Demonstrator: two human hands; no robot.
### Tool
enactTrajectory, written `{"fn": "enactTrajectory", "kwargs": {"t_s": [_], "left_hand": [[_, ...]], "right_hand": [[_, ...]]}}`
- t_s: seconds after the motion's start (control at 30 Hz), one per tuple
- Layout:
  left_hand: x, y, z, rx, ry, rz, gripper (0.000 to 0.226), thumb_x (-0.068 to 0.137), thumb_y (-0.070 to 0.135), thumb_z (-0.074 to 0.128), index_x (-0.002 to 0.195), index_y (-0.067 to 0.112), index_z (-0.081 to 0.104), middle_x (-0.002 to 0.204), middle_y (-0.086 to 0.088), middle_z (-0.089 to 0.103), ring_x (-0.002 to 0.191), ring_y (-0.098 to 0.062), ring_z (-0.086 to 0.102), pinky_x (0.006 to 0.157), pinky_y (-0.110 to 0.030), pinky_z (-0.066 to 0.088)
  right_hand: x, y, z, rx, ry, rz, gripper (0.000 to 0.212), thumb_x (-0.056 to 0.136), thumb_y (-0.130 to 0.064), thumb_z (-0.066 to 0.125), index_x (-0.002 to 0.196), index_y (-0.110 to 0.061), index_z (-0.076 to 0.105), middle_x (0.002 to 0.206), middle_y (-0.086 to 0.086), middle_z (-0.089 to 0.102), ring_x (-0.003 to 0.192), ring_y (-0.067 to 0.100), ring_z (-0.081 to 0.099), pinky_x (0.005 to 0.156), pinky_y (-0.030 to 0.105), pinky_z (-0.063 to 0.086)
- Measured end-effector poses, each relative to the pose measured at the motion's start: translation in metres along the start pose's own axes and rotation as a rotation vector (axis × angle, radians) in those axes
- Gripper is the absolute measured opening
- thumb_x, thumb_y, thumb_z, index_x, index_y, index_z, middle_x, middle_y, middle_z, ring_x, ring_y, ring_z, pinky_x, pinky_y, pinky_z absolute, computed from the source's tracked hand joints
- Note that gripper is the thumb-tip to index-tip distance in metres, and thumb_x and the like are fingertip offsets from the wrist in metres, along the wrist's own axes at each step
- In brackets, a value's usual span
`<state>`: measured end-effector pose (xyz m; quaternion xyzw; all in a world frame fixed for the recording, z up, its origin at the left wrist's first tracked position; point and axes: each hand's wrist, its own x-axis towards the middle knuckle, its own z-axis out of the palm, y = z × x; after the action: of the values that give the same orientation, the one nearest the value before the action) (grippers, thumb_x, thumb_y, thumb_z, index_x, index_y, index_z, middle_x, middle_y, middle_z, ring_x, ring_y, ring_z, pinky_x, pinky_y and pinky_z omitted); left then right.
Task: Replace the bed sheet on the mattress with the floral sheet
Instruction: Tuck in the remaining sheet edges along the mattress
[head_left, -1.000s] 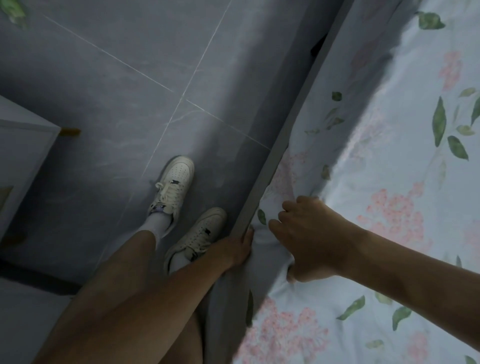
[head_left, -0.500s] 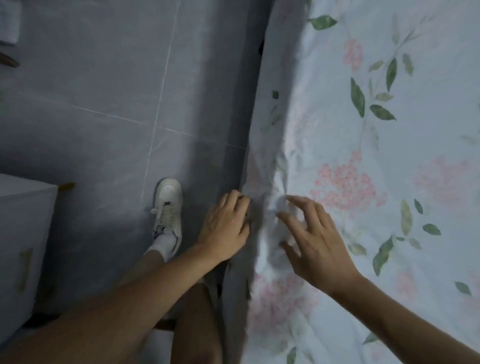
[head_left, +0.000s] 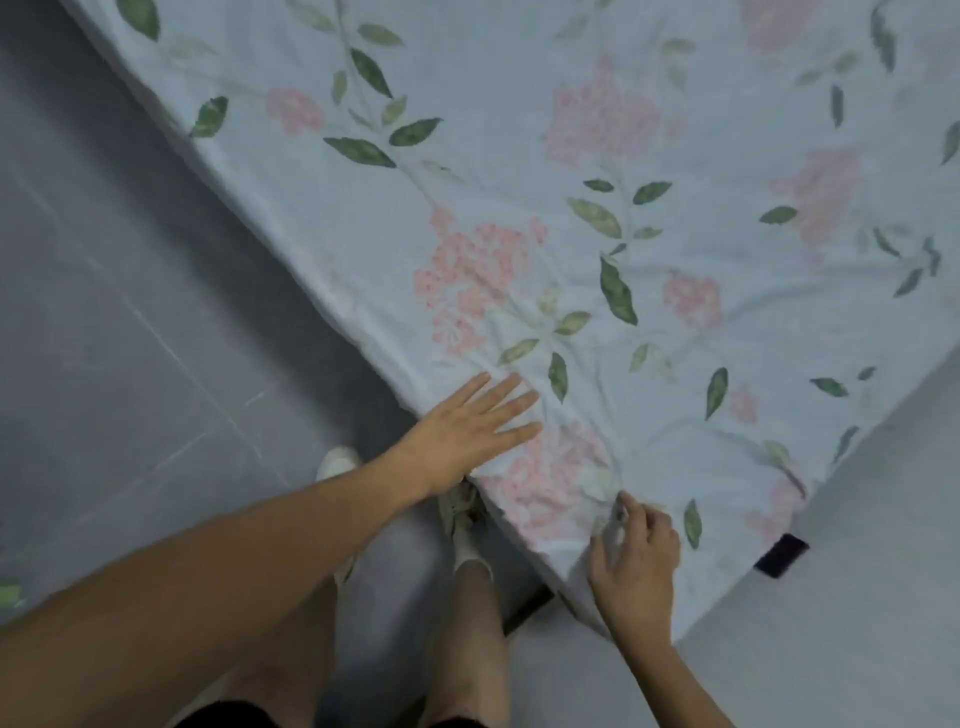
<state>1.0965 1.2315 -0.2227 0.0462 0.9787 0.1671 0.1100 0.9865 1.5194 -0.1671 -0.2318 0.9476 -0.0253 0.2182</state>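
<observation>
So you're at the smoothing stage, left hand (head_left: 467, 431) flat on the floral sheet (head_left: 597, 218), right hand (head_left: 636, 561) pinching its corner, probably tuck that next.

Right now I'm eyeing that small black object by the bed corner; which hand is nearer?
Right. The right hand sits near the black object; the left hand lies farther away.

Pale floral sheet (head_left: 597, 218), pink blossoms and green leaves, spread flat, faintly creased near the corner
</observation>
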Motion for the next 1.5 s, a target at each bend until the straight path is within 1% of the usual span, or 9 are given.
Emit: {"fn": "enactTrajectory", "kwargs": {"t_s": [0.13,0.3,0.47,0.57,0.7,0.83,1.03,1.2,1.5], "left_hand": [[0.025,0.038,0.005,0.111,-0.182,0.286,0.094,0.095,0.021,0.061,0.166,0.026,0.0,0.173,-0.009,-0.015,0.158,-0.035,-0.016,0.126,-0.059,-0.008],[0.066,0.119,0.026,0.115,-0.2,0.561,0.092,0.091,0.037,0.068,0.165,0.025,0.014,0.174,-0.01,0.003,0.16,-0.035,-0.003,0.127,-0.057,0.005],[0.102,0.137,0.039,0.207,-0.185,0.643,0.107,0.082,0.076,0.06,0.166,0.031,0.012,0.174,-0.003,0.011,0.16,-0.03,0.003,0.127,-0.056,0.01],[0.096,0.139,0.047,0.243,-0.109,0.657,0.1,0.085,0.077,0.053,0.165,0.028,0.02,0.172,-0.006,0.017,0.16,-0.032,0.008,0.126,-0.057,0.016],[0.096,0.143,0.053,0.327,-0.092,0.636,0.105,0.078,0.072,0.064,0.163,0.022,0.03,0.17,-0.011,0.025,0.158,-0.036,0.015,0.123,-0.06,0.021],[0.096,0.146,0.048,0.311,-0.119,0.663,0.099,0.08,0.072,0.054,0.162,0.021,0.031,0.166,-0.015,0.03,0.155,-0.042,0.021,0.122,-0.062,0.02],[0.159,0.223,0.035,0.17,-0.271,1.028,0.082,0.092,0.069,0.044,0.16,0.025,0.037,0.16,-0.014,0.036,0.15,-0.036,0.03,0.124,-0.056,0.019],[0.223,0.306,0.07,0.352,-0.35,1.278,0.064,0.094,0.066,0.035,0.114,0.017,0.072,0.112,-0.009,0.066,0.114,-0.034,0.056,0.112,-0.048,0.033],[0.227,0.338,0.08,0.485,-0.412,1.326,0.06,0.099,0.064,0.021,0.07,0.024,0.055,0.079,0.001,0.064,0.086,-0.027,0.06,0.078,-0.039,0.03]], "right_hand": [[-0.064,0.006,0.032,0.271,0.067,0.219,0.066,0.086,-0.01,0.076,0.145,-0.011,0.048,0.135,0.005,0.041,0.126,0.028,0.043,0.102,0.031,0.039],[-0.124,0.015,0.056,0.468,0.193,0.292,0.064,0.087,0.005,0.066,0.146,-0.015,0.053,0.143,0.003,0.044,0.134,0.016,0.044,0.112,0.01,0.028],[-0.146,0.033,0.08,0.642,0.345,0.355,0.063,0.083,0.012,0.062,0.14,-0.014,0.057,0.146,0.003,0.044,0.14,0.018,0.044,0.117,0.026,0.036],[-0.148,0.028,0.083,0.801,0.52,0.475,0.046,0.086,0.01,0.059,0.126,-0.012,0.064,0.141,0.003,0.048,0.135,0.014,0.047,0.112,0.015,0.033],[-0.147,0.014,0.11,1.17,0.786,0.833,0.045,0.085,0.009,0.054,0.119,-0.018,0.064,0.13,-0.004,0.053,0.125,0.016,0.057,0.101,0.027,0.05],[-0.131,0.008,0.156,1.782,0.701,1.299,0.036,0.096,0.003,0.056,0.118,-0.024,0.063,0.123,-0.001,0.065,0.115,0.019,0.063,0.099,0.036,0.053],[-0.064,-0.006,0.189,2.327,0.613,1.391,0.029,0.104,-0.027,0.052,0.131,-0.033,0.062,0.127,-0.004,0.069,0.121,0.02,0.063,0.092,0.035,0.054],[-0.03,-0.006,0.195,2.479,0.835,1.411,0.036,0.106,-0.027,0.053,0.142,-0.028,0.056,0.133,0.007,0.068,0.122,0.028,0.065,0.106,0.046,0.053],[-0.022,0.018,0.215,2.483,1.101,1.392,0.034,0.106,-0.04,0.048,0.131,-0.028,0.067,0.122,-0.001,0.074,0.114,0.02,0.068,0.089,0.033,0.057]]}}
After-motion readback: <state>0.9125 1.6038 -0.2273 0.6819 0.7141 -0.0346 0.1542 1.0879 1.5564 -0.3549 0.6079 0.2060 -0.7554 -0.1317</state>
